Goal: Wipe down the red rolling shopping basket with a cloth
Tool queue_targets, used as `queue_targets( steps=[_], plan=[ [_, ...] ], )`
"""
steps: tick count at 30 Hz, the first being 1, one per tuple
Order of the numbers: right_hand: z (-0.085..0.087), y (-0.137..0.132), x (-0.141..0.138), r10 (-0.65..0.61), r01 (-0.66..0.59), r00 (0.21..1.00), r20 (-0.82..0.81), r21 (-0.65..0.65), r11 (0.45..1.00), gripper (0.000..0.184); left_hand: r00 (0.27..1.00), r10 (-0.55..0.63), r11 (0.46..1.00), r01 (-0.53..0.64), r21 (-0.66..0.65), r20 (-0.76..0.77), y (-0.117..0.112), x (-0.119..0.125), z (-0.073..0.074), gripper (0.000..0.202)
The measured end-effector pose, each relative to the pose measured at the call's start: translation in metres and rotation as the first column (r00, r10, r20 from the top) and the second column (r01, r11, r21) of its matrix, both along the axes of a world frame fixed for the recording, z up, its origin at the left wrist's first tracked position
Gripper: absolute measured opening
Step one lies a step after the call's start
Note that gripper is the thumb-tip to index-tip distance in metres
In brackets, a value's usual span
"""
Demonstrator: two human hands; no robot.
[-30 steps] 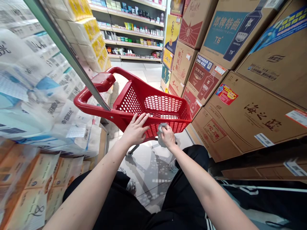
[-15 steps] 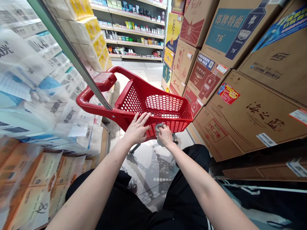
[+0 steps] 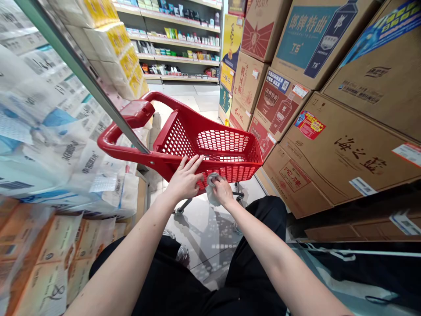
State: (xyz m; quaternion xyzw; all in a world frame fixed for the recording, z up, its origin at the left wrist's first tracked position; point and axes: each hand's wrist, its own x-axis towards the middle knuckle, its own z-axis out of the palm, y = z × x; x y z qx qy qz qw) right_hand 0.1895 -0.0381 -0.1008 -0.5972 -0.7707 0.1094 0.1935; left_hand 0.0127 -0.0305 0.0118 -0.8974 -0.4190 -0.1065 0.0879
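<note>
A red plastic shopping basket on wheels (image 3: pixel 184 131) stands on the tiled floor in front of me, its handle pointing away to the left. My left hand (image 3: pixel 186 177) lies on the basket's near rim with its fingers stretched out over the edge. My right hand (image 3: pixel 222 191) is closed round a crumpled grey-white cloth (image 3: pixel 212 195) and presses it against the basket's near outer wall, just right of my left hand. My knees in black trousers show below.
Stacked cardboard cartons (image 3: pixel 342 145) wall off the right side. Wrapped paper packs (image 3: pixel 49 131) and a slanted metal rail (image 3: pixel 98 92) fill the left. Shelves of small goods (image 3: pixel 177 48) stand at the far end of the narrow tiled aisle (image 3: pixel 204 98).
My right hand with the cloth has slid left along the basket's near wall, closer to my left hand. My left hand stays on the rim.
</note>
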Motion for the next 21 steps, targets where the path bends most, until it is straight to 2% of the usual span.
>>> queue_targets(
  steps=[3,6,9,14,18,21],
  plan=[
    [-0.017,-0.014,0.019,-0.092,0.092,0.996,0.006,-0.038,0.995,0.037,1.000,-0.007,1.000,0.007,-0.004,-0.002,0.000,-0.001,0.001,0.025],
    [-0.023,-0.017,0.025,-0.086,0.086,0.996,-0.003,-0.010,0.996,0.041,1.000,-0.001,1.000,0.001,-0.002,0.010,-0.001,0.000,0.001,0.027],
    [-0.018,-0.005,0.017,-0.083,0.083,0.997,0.001,-0.009,0.997,0.043,1.000,0.005,1.000,-0.005,-0.006,0.018,-0.001,0.003,0.001,0.027],
    [-0.008,0.016,0.004,-0.168,0.168,0.986,0.008,-0.072,0.983,0.044,1.000,-0.001,1.000,0.001,-0.006,0.007,-0.001,0.004,0.001,0.025],
    [-0.004,0.011,0.013,-0.113,0.113,0.994,0.009,-0.038,0.993,0.036,1.000,-0.004,1.000,0.005,-0.017,0.013,0.001,0.004,0.001,0.023],
    [0.000,0.003,0.013,-0.058,0.058,0.998,0.028,0.010,0.998,0.037,1.000,-0.008,1.000,0.008,-0.020,0.021,0.003,0.004,0.001,0.023]
  ],
)
